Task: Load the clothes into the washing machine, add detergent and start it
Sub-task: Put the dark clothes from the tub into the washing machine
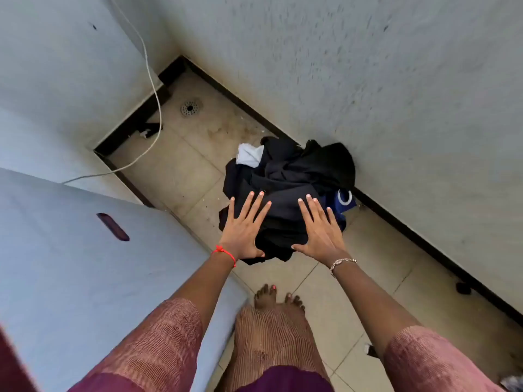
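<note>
Both flat and spread, left hand (242, 232) and right hand (321, 232) perhaps touch crumpled, mostly black clothes (297, 171).

Bare floor (181, 165) lies left of the clothes (288, 176); the wall (396, 108) blocks their right.

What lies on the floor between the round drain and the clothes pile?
Only stained floor tile with small specks separates the drain from the clothes pile, seen in the head view.

The clothes (294, 176) lay crumpled in a mostly black heap against the wall (396, 80) at my twelve o'clock, white cloth (249, 154) at its eleven o'clock, blue cloth (339, 219) at four.
</note>
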Demonstrator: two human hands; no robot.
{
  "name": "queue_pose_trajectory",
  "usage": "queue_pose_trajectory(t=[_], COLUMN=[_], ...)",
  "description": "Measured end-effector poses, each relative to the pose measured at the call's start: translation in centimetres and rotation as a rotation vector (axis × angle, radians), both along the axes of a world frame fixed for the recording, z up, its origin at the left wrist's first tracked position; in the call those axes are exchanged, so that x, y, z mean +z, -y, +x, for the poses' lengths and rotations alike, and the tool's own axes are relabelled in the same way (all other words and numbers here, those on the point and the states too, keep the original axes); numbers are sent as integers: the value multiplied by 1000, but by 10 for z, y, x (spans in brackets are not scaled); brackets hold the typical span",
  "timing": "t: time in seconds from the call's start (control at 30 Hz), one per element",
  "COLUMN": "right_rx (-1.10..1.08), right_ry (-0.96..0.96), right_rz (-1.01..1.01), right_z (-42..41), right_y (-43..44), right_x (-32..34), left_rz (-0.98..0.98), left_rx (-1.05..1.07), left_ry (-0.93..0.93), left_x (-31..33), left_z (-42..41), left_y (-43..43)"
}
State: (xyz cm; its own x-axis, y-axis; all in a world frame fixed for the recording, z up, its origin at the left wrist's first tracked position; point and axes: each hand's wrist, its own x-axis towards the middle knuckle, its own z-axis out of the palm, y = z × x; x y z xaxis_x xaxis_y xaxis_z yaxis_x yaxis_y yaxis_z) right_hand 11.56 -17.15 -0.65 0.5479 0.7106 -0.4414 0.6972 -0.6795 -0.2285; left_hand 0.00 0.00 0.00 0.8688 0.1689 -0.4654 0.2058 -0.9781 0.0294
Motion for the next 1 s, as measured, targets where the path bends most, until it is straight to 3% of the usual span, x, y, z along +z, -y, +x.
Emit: queue_pose_trajectory(t=[0.23, 0.33, 0.47, 0.77, 1.0], right_rx=[15, -24, -29, -83, -127], right_ry=[109, 79, -9, -57, 6], right_rz=[-16, 34, 88, 93, 168], right_z=[7, 15, 12, 18, 37], right_y=[-20, -28, -27, -24, -19], right_x=[-98, -118, -114, 15, 152], left_rz=[93, 72, 24, -6, -3], left_rx=[36, 53, 45, 64, 61], left_ry=[36, 115, 75, 20, 132], left_x=[-101, -122, -123, 8, 141], left_z=[3, 6, 2, 16, 34], left_y=[-7, -13, -9, 1, 5])
